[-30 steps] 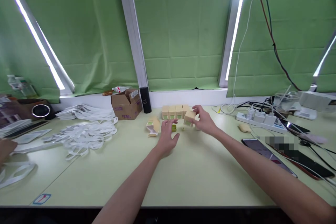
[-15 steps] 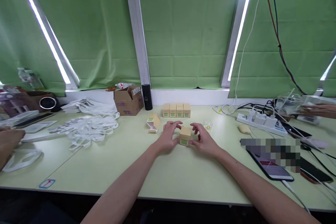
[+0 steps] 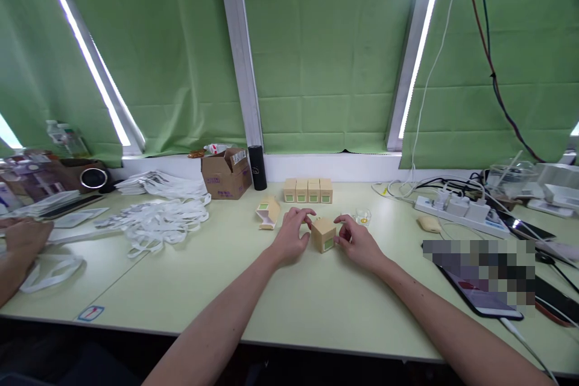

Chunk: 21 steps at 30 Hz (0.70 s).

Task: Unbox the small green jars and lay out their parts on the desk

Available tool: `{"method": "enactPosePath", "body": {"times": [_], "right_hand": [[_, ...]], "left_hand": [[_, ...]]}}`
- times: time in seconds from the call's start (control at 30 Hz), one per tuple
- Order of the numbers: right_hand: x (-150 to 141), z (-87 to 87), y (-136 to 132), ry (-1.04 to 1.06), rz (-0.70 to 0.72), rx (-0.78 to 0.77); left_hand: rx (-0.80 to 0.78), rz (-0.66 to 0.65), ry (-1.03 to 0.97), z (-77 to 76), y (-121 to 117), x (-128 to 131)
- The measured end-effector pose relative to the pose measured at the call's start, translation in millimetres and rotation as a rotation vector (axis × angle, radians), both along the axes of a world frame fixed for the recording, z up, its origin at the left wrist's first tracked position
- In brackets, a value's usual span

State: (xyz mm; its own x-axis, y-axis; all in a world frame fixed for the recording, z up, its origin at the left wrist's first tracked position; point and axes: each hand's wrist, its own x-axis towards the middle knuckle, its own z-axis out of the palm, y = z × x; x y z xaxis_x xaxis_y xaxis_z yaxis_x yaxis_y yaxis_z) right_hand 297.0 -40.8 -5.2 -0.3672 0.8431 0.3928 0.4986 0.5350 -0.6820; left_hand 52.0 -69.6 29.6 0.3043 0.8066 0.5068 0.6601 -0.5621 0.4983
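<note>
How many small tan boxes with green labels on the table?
6: a row of four at the back, one box between the left hand and right hand, one open box beyond the left hand. Others may be hidden.

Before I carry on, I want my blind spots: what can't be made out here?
All in the head view:
Inside of the small box: hidden by its walls.
Print on its green label: too small.
Whether the right hand touches the box: too small to tell.
Upper part of the phone: hidden by pixelation.
</note>
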Motion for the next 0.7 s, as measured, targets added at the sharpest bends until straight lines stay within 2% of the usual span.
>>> {"method": "enactPosePath", "body": {"times": [0.2, 0.43, 0.7], "right_hand": [[-4.1, 2.7, -2.3, 0.144, 0.009, -0.050], [-4.6, 5.1, -6.5, 0.124, 0.018, -0.043], [-2.9, 5.8, -5.2, 0.197, 0.033, -0.091]], "left_hand": [[0.005, -0.021, -0.003, 2.0, -2.6, 3.2], [-0.034, -0.002, -0.002, 2.4, -2.7, 3.8], [-0.061, 0.065, 0.064, 5.1, 0.3, 5.2]]}}
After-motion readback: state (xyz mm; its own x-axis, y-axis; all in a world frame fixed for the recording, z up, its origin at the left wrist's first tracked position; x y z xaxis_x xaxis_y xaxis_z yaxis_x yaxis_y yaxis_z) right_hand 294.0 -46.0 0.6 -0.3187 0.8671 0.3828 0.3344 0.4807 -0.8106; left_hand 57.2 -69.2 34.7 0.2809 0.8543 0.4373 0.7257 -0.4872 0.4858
